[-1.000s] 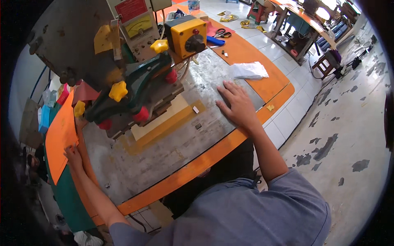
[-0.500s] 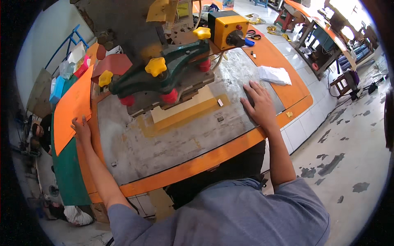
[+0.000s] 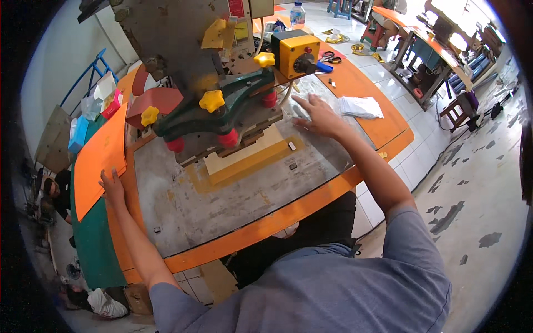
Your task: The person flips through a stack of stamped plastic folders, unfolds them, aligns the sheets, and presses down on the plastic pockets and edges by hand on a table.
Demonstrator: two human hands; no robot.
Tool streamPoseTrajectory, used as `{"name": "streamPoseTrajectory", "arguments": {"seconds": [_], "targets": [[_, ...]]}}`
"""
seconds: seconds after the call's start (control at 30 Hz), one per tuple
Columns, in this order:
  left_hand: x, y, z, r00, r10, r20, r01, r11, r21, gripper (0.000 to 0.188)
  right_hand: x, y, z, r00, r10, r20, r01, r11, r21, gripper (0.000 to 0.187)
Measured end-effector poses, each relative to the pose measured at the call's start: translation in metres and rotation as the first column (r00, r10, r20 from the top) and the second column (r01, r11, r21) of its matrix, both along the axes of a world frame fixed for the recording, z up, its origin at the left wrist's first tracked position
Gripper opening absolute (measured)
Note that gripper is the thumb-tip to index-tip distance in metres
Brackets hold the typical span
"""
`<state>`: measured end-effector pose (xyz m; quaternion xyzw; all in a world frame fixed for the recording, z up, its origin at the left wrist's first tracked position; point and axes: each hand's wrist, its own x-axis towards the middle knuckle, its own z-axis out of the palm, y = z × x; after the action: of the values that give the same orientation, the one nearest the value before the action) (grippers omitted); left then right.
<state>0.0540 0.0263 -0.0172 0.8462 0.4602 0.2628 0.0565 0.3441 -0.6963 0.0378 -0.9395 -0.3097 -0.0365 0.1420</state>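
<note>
My right hand (image 3: 318, 114) lies flat with fingers spread on the grey metal worktable (image 3: 233, 200), close to a stack of white sheets (image 3: 361, 106). My left hand (image 3: 112, 186) rests at the table's left edge, fingertips on a large orange sheet (image 3: 100, 158). Between the hands stands a press machine (image 3: 216, 105) with a green head, yellow and red knobs, over a cream and yellow pad (image 3: 247, 158).
A yellow control box (image 3: 297, 53) sits behind the press, blue-handled scissors (image 3: 325, 61) beside it. Orange trim (image 3: 266, 222) borders the table's front. Boxes and bags (image 3: 91, 108) pile at the left. Workbenches and stools (image 3: 438, 50) stand far right on tiled floor.
My right hand has slid farther away across the table toward the white sheets. My left hand stays at the orange sheet's edge. The view has shifted.
</note>
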Motion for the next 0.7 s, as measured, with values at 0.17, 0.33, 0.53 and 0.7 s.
{"name": "streamPoseTrajectory", "arguments": {"seconds": [0.17, 0.33, 0.53, 0.7], "targets": [[0.000, -0.012, 0.013, 0.996, 0.043, -0.077, -0.043, 0.999, 0.007, 0.080, 0.039, 0.031, -0.018, 0.996, -0.083, -0.022, 0.080, 0.993, -0.083, 0.080], [0.001, -0.026, 0.020, 0.990, 0.052, -0.133, -0.056, 0.998, -0.026, 0.080, 0.060, 0.025, -0.037, 0.984, -0.163, 0.068, 0.155, 0.983, 0.101, 0.077], [-0.001, -0.024, 0.021, 0.990, 0.057, -0.128, -0.059, 0.998, -0.008, 0.080, 0.070, 0.011, -0.043, 0.939, -0.283, 0.195, 0.231, 0.940, 0.252, 0.072], [0.003, -0.034, 0.021, 0.994, 0.026, -0.110, -0.028, 0.999, -0.017, 0.080, 0.065, 0.007, -0.035, 0.936, -0.313, 0.163, 0.251, 0.916, 0.313, 0.065]]}}
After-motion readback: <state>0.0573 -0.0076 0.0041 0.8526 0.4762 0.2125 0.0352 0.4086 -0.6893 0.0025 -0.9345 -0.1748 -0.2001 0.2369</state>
